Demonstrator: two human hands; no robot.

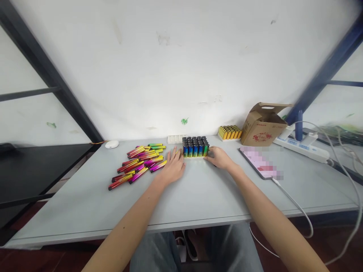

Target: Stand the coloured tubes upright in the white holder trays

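A white tray (195, 157) holds rows of upright, shiny blue and green tubes (195, 150) with black ends, shaped like lighters. At its left side my left hand (175, 165) is pressed to the edge, fingers bent around the corner and partly hidden. My right hand (217, 156) grips the opposite side, thumb toward the front, its other fingertips partly out of sight. Close to my left hand lies a loose pile of metallic lighter-like tubes (138, 162) in red, purple and yellow, with a few green ones at the back.
Behind the filled tray sits a white holed tray (175, 139). Another tray of upright yellow tubes (230, 133) stands by the wall, beside an open cardboard box (262, 130). A phone (259, 162) with a cable, a power strip (303, 147) and a white oval case (112, 144) also rest on the table.
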